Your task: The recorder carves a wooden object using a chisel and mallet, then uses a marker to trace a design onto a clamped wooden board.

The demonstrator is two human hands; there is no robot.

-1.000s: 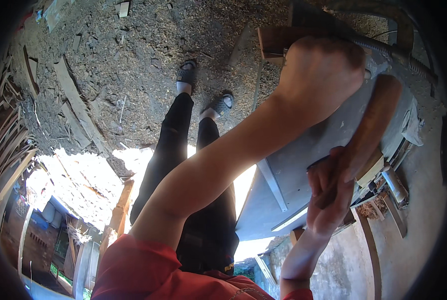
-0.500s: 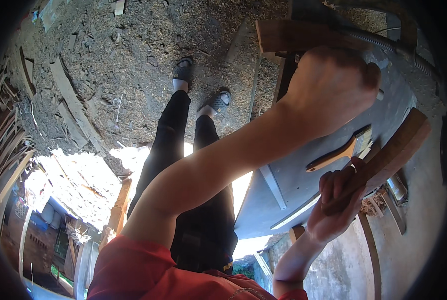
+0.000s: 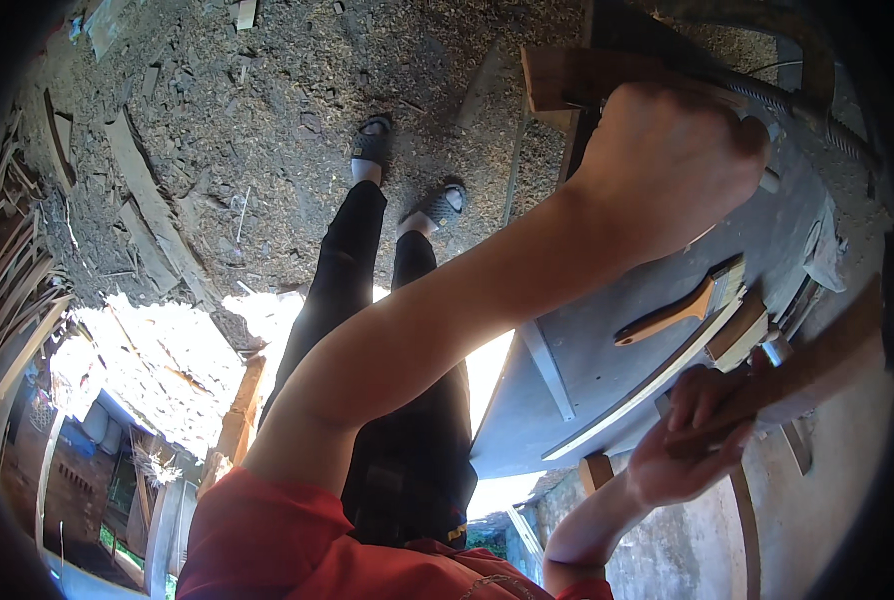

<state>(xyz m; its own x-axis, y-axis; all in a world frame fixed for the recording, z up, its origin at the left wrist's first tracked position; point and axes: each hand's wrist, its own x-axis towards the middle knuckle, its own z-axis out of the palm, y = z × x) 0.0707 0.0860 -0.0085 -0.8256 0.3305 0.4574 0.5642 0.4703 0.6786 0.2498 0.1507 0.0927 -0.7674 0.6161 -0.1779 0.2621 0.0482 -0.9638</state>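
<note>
My left hand is closed in a fist above the dark bench, its arm stretched across to the upper right. A pale rounded end shows beside that fist; the rest of what it grips is hidden. Just beyond lie a reddish-brown board and a threaded metal rod. Past the bench's right edge, my right hand is wrapped around one end of a brown wooden piece, whose other end points to the upper right and runs into shadow.
On the bench lie a wide paintbrush with an orange-brown handle, a metal strip, a long pale curved strip and a wooden block. Wood offcuts and shavings cover the ground. Stacked thin slats stand at the far left.
My right hand has moved right and slightly down with the wooden piece, uncovering the wooden block on the bench. My left fist has stayed nearly in place.
</note>
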